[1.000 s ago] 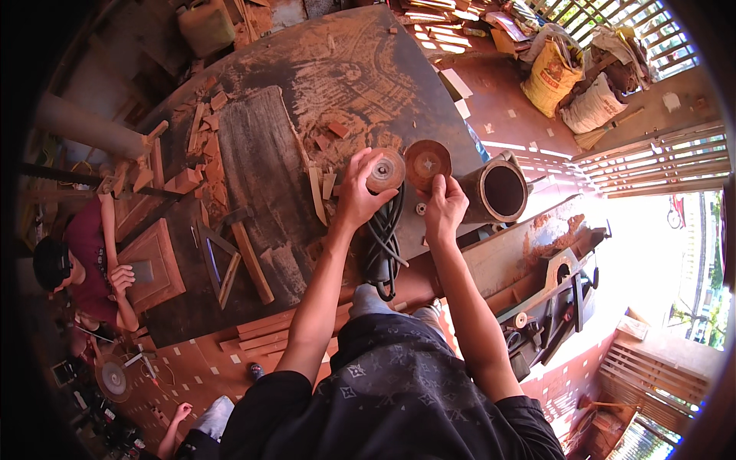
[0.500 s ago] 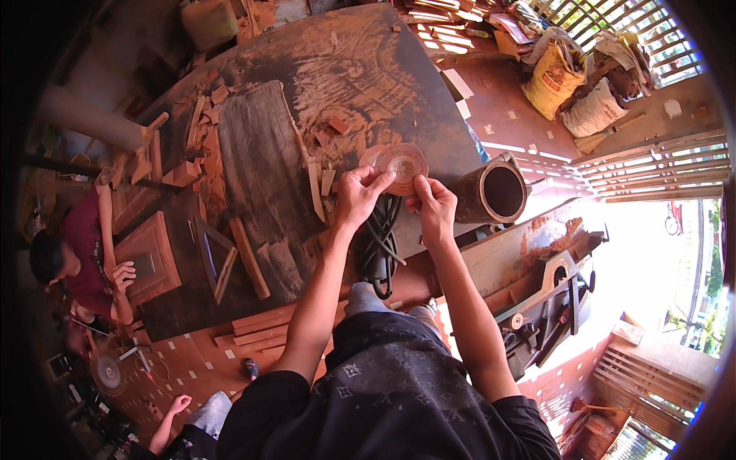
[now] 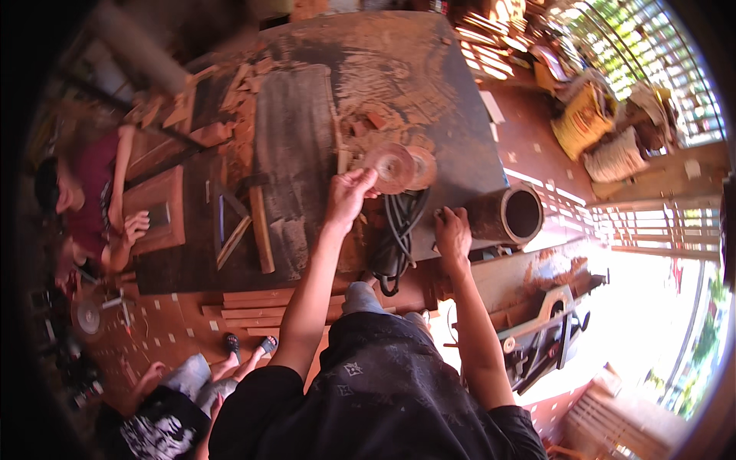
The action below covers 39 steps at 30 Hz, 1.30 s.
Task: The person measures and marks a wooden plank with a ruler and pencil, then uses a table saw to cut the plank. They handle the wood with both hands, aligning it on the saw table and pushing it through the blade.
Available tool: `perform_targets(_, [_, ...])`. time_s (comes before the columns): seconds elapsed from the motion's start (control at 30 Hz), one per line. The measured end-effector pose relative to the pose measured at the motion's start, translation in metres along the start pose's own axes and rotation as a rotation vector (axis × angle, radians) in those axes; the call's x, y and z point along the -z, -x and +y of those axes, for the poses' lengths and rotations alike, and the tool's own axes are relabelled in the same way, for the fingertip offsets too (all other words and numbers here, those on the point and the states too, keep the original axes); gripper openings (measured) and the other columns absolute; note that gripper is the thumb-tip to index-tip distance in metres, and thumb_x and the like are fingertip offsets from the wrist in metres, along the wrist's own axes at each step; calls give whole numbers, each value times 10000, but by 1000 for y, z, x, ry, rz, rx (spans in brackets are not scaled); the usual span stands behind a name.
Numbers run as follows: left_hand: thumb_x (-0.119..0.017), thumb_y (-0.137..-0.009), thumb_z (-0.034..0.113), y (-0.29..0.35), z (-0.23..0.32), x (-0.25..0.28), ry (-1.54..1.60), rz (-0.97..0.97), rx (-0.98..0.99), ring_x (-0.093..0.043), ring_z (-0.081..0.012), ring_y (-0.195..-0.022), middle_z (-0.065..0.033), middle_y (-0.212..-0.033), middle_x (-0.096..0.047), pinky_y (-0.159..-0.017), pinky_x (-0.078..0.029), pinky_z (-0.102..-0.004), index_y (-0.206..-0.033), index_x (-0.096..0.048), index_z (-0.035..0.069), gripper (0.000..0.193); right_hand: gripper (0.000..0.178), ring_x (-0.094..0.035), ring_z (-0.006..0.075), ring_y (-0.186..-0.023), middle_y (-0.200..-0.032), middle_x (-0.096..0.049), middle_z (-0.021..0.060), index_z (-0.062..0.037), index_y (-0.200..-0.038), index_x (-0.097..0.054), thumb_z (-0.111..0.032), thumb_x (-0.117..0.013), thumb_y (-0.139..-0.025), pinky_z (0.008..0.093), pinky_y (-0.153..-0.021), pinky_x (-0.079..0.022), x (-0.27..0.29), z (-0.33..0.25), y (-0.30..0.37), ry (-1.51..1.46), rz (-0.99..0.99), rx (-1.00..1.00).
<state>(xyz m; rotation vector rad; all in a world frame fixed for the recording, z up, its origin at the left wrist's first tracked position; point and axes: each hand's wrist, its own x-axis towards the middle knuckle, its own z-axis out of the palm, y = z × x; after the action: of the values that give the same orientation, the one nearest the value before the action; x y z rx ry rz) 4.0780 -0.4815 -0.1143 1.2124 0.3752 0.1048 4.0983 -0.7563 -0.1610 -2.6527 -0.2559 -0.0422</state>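
Note:
My left hand (image 3: pixel 351 198) pinches a round, reddish, dusty sanding disc (image 3: pixel 389 169) at its lower left edge, holding it tilted above the table. A second similar disc (image 3: pixel 426 169) shows partly behind it, on the table. My right hand (image 3: pixel 454 231) is closed, fingers curled downward at the table's near edge, beside a thick brown pipe (image 3: pixel 524 215). Whatever it grips, if anything, is hidden. Between my hands lies a bundled black cord (image 3: pixel 404 222) with a dark tool body (image 3: pixel 389 264) hanging at the edge.
Sawdust and wood scraps (image 3: pixel 374 121) cover the dark worktable (image 3: pixel 468 138). A grey board (image 3: pixel 295 115) and wooden strip (image 3: pixel 261 230) lie left. Another person (image 3: pixel 96 184) works at a framed panel (image 3: pixel 165 207); one more sits (image 3: pixel 165 418) lower left. A machine (image 3: pixel 548 322) stands right.
My right hand has let go of the disc and moved down and right toward the pipe. My left hand keeps the disc, moved slightly left, uncovering more of the second disc. The view has shifted.

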Motion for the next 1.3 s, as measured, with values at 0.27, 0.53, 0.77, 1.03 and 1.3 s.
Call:
perform_targets(0.27, [-647, -1073, 307, 75, -2, 71, 102, -53, 20, -687, -108, -746, -18, -827, -708, -721, -572, -265, -1014, -721, 45, 278, 137, -694, 451, -867, -878, -715, 223, -7, -899, -709, -105, -715, -804, 523, -797, -541, -12, 22, -5, -125, -67, 183])
perform_targets(0.53, [-803, -955, 359, 158, -46, 193, 457, 1102, -135, -707, -137, -790, -10, -933, -700, -640, -562, -267, -1157, -674, 81, 367, 229, -745, 284, -740, -786, -745, 155, -27, -938, -755, -230, -785, -837, 405, -724, -568, -33, 43, -11, -313, -77, 115])
perform_targets(0.77, [-737, -1009, 331, 149, -21, 155, 39, 644, 92, -696, -101, -749, -10, -882, -733, -633, -533, -241, -1111, -727, 64, 285, 240, -737, 280, -750, -802, -746, 135, -45, -1008, -770, -228, -795, -855, 395, -750, -570, -23, 37, -10, -242, -148, -4])
perform_targets(1.03, [-819, -889, 297, 91, -36, 91, -1171, 630, -280, -697, -355, -1026, -175, -1112, -724, -913, -548, -453, -1237, -689, 2, 475, 274, -766, 208, -828, -898, -783, 167, -29, -1079, -790, -265, -743, -948, 357, -783, -566, 11, 3, -22, -513, 15, -247])
perform_targets(1.3, [-883, -815, 375, 39, -4, -24, -982, 188, -564, -561, -394, -1307, -194, -1381, -610, -1111, -454, -472, -1433, -561, 8, 787, 231, -706, 354, -827, -907, -709, 173, -57, -1081, -805, -212, -740, -922, 446, -795, -550, 57, -74, -78, -331, 142, 153])
